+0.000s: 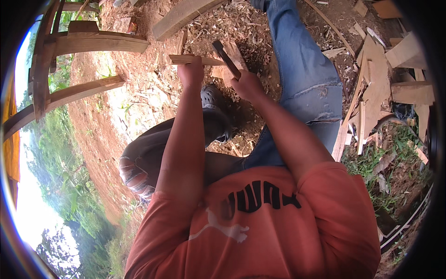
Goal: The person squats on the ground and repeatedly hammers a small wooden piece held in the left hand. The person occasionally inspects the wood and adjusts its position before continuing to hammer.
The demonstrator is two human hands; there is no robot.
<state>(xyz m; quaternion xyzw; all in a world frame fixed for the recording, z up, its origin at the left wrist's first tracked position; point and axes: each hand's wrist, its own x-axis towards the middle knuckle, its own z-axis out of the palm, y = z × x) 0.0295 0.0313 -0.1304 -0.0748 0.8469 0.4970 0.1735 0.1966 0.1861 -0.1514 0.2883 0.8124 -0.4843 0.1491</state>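
My left hand [190, 73] is closed around a short, flat strip of wood [180, 59]. The strip lies crosswise, and its right end reaches over a wooden block [234, 55] on the ground. In my right hand [248, 86] is a dark, straight chopping tool [226, 59], tilted up and to the left. It crosses in front of the strip's right end; whether the two touch I cannot tell. Part of the handle is hidden by my fingers.
My legs are spread around the work, in blue denim [302, 65] on the right and a dark shoe [213, 98] near the middle. Wood chips [204, 32] cover the soil. Timber beams [102, 43] stand left; offcuts [374, 83] are piled right.
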